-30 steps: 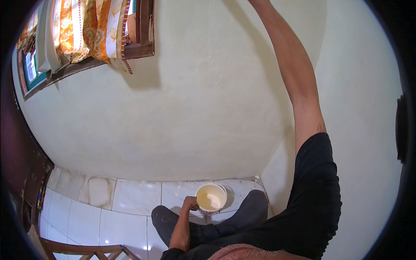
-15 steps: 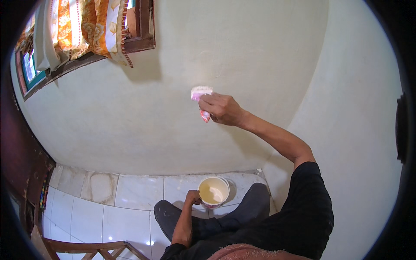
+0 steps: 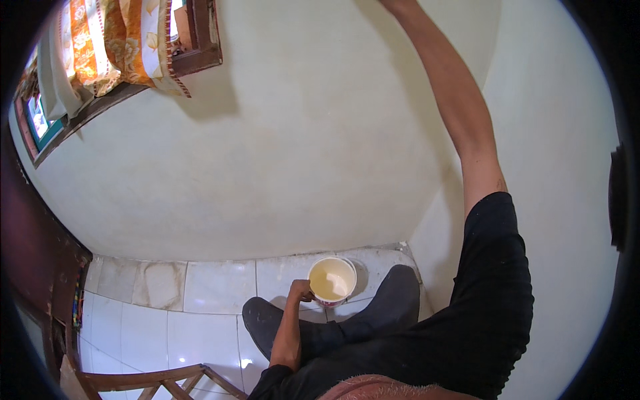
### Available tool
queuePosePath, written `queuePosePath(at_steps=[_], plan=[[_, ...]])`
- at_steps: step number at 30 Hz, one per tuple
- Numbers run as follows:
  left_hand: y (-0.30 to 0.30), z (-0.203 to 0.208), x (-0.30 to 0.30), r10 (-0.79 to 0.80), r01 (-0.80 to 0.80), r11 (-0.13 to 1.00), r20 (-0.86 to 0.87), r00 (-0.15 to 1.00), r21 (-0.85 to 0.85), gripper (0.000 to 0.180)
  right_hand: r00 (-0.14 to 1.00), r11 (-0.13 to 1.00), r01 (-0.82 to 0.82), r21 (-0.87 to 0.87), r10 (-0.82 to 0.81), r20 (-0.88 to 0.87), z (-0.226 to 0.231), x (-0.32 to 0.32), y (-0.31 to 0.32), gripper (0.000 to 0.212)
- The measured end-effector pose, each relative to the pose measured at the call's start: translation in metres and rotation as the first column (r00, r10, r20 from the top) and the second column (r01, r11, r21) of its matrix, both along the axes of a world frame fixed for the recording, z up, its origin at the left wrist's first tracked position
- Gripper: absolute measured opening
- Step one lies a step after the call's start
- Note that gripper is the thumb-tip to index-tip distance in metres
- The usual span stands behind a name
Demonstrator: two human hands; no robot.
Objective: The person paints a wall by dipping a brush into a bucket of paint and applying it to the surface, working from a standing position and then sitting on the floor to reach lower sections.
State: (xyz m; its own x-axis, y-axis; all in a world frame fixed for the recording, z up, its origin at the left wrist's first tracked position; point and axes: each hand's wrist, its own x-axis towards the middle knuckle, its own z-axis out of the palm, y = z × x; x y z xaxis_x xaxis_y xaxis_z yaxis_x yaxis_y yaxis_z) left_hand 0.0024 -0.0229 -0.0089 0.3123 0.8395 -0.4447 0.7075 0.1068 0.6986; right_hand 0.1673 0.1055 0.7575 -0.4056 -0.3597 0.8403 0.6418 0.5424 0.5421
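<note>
My left hand (image 3: 302, 290) is closed on the near-left side of a white paint bucket (image 3: 312, 270), its fingers curled at the rim. Pale cream paint lies inside the bucket, which is between my knees. My right arm stretches up along the cream wall (image 3: 300, 147) and leaves the picture at the top edge. The right hand lies beyond that edge, so its fingers and whatever they hold are hidden.
At the upper left, an orange and white curtain (image 3: 133, 47) hangs over a brown-framed window. Another wall (image 3: 553, 200) meets the cream one on the right. White floor tiles (image 3: 200, 333) spread below; a wooden lattice piece (image 3: 133, 381) stands at the lower left.
My right hand, which held a paintbrush against the wall, has gone up and out of the picture. The left hand keeps its grip on the bucket. The view has shifted slightly.
</note>
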Motion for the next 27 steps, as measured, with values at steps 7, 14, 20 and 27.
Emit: queuePosePath(at_steps=[7,14,20,27], plan=[[-0.01,-0.019,-0.011,0.182,-0.168,0.981,0.156,0.971,-0.1,0.017,0.971,0.997,0.033,-0.07,-0.015,0.238,-0.281,0.013,0.001,0.017],[-0.001,-0.005,0.002,0.382,-0.317,0.903,0.204,0.901,-0.291,0.02,0.965,0.674,-0.109,-0.73,0.248,0.085,-0.323,0.028,-0.004,0.009],[0.0,-0.025,-0.023,0.266,-0.234,0.956,0.185,0.946,-0.177,0.014,0.983,0.889,-0.136,-0.437,0.177,0.053,-0.073,-0.018,0.014,0.022],[0.003,0.002,0.047,0.241,-0.189,0.954,0.223,0.945,-0.232,0.014,0.992,0.997,-0.077,-0.01,0.078,0.096,-0.051,-0.024,0.037,0.02]])
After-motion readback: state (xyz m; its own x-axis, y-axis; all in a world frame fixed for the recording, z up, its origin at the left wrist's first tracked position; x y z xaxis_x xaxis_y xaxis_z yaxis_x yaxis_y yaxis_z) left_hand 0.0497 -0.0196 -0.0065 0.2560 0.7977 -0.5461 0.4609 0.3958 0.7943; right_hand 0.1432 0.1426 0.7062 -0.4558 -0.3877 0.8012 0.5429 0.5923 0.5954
